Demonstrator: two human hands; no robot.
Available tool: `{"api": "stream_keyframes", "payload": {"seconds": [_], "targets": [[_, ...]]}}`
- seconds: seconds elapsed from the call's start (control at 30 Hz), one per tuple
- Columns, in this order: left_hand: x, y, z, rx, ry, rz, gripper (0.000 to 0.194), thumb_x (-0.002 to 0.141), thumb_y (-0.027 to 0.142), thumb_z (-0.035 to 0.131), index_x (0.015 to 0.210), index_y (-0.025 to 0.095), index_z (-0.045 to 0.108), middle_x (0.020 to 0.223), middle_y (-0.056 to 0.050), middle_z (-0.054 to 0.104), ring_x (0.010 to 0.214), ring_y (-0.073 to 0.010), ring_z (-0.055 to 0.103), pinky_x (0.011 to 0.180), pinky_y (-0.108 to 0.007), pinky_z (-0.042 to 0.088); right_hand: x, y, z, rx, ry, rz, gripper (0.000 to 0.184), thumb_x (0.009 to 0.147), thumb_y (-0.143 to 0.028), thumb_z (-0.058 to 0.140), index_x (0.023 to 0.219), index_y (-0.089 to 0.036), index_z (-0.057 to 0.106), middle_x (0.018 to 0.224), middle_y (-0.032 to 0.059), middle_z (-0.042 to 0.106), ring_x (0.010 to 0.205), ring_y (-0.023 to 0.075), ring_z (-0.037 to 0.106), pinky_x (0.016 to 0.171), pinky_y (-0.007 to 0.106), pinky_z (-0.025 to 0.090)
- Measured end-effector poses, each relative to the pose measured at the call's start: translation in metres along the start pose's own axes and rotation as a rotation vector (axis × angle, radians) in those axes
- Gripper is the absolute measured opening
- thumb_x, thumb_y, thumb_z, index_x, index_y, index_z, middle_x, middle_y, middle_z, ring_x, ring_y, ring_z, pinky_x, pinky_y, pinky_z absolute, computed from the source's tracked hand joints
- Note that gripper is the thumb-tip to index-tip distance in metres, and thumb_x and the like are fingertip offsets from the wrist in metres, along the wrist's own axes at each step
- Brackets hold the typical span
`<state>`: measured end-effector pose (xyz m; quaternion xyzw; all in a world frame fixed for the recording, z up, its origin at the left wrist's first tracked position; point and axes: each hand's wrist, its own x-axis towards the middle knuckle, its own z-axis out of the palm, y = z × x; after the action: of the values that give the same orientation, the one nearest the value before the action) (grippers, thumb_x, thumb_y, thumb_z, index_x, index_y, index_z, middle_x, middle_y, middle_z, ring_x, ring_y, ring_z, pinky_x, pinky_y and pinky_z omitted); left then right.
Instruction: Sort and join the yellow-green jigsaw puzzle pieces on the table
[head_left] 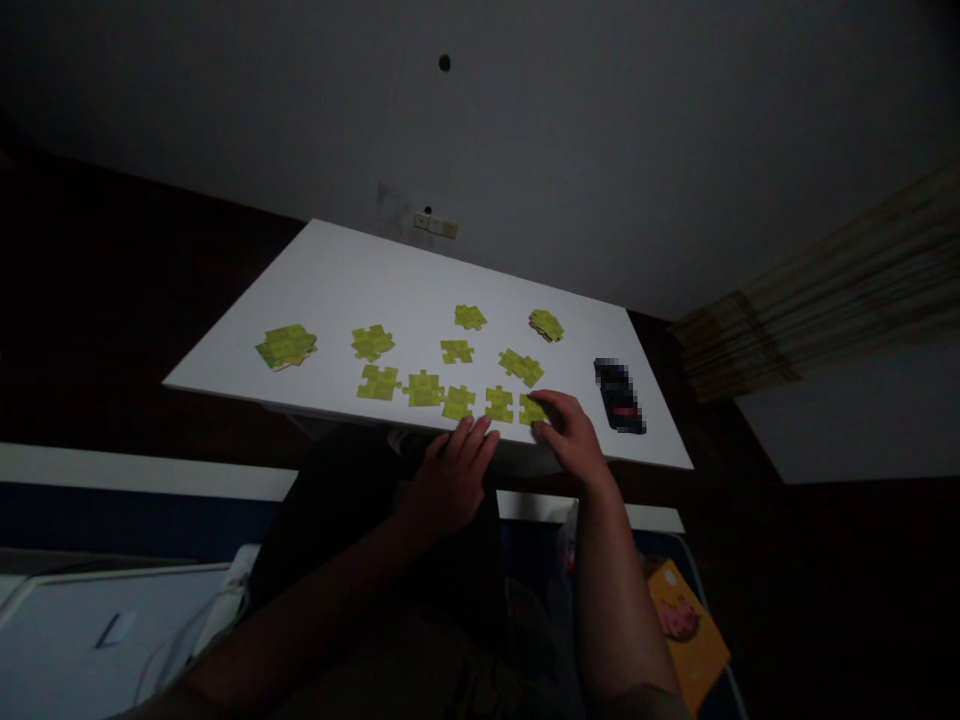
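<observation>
right hand [571, 437] draped, fingertips on green jigsaw piece [531, 410], no clear pinch | left hand [450, 483] loosely spread, just left of that piece at the edge of white bench [375, 300] — more green pieces [470, 317] lie beyond that piece | blurred dark object [619, 396] right of it

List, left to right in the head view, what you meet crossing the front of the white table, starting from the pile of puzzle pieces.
pile of puzzle pieces → puzzle piece → puzzle piece → puzzle piece → puzzle piece → right hand → blurred dark object
</observation>
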<state>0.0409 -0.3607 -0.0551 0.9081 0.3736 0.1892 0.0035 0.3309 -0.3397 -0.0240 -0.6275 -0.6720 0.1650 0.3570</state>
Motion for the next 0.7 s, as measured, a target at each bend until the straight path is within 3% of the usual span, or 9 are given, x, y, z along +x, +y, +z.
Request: {"api": "stream_keyframes", "payload": {"seconds": [0.17, 0.53, 0.7], "targets": [[-0.010, -0.010, 0.004, 0.034, 0.021, -0.092, 0.071, 0.106, 0.032, 0.053, 0.175, 0.014, 0.044, 0.186, -0.012, 0.037, 0.172, -0.0305, 0.033, 0.122, -0.053, 0.038, 0.000, -0.001, 0.000, -0.026, -0.007, -0.017, 0.046, 0.089, -0.031, 0.072, 0.135, -0.031, 0.076, 0.138, 0.0093, 0.077, 0.132, 0.0371, 0.067, 0.118, 0.063, 0.053], [0.014, -0.001, -0.010, -0.081, -0.048, -0.107, 0.073, 0.103, 0.030, 0.056, 0.174, 0.018, 0.047, 0.187, -0.012, 0.033, 0.173, -0.0339, 0.032, 0.116, -0.054, 0.043, 0.002, -0.003, 0.000, -0.032, -0.011, -0.022, 0.044, 0.090, -0.031, 0.073, 0.134, -0.031, 0.076, 0.136, 0.0091, 0.078, 0.131, 0.0373, 0.068, 0.117, 0.061, 0.054], [0.004, -0.021, -0.019, -0.055, 0.021, -0.274, 0.076, 0.100, 0.030, 0.061, 0.174, 0.019, 0.047, 0.184, -0.013, 0.038, 0.169, -0.0387, 0.040, 0.117, -0.059, 0.038, 0.002, -0.003, 0.000, -0.047, -0.001, -0.043, 0.042, 0.091, -0.030, 0.072, 0.133, -0.031, 0.077, 0.135, 0.0093, 0.078, 0.131, 0.0379, 0.068, 0.117, 0.062, 0.053]]}}
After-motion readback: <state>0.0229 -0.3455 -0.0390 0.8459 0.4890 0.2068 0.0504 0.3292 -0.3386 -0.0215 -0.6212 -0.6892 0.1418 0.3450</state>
